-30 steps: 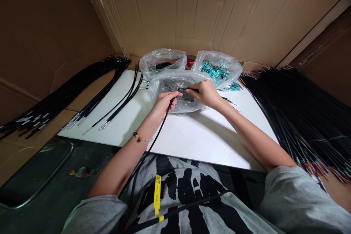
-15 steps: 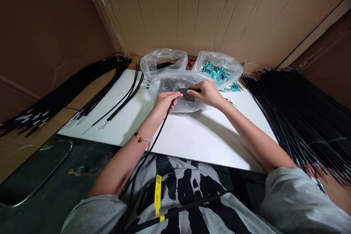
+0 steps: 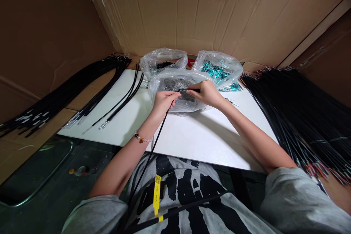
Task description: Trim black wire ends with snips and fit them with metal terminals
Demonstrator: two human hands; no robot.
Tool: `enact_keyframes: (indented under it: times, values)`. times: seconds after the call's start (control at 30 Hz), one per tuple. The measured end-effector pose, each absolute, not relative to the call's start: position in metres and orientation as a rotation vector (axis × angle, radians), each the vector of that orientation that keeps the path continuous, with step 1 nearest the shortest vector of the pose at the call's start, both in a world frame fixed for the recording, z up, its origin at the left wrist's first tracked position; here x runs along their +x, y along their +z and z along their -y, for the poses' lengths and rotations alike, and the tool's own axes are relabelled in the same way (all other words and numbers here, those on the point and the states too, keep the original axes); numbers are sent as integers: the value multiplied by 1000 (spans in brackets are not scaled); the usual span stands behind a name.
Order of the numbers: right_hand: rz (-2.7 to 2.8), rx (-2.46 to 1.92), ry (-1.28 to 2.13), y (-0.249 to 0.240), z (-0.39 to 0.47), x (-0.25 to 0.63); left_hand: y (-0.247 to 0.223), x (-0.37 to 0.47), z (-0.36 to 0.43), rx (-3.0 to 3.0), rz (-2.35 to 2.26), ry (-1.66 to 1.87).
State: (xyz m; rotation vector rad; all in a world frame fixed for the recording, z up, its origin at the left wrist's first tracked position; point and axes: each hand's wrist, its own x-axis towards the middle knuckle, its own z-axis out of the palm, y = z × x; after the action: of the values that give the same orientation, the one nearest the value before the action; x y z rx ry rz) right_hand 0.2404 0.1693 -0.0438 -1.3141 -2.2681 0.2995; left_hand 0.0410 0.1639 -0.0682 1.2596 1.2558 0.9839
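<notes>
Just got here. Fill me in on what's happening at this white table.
A person works with both bare hands above an open plastic bag of small dark pieces. The left hand grips a black cable that runs down toward the lap; the right hand pinches something dark and slim beside it, too small to make out. More cables lie in bundles at both sides, and two more bags stand behind, one holding teal pieces.

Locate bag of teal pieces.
Head view, right of centre: the bag sits beyond the right hand, beside the other rear bag, near the cardboard wall.
</notes>
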Motion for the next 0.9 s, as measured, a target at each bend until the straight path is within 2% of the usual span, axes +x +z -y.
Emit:
enact_keyframes:
  times: [0.9]
  values:
    - [2121,-1382,453,-46,-169,240,-72,41,-166,1339,-1323,1044]
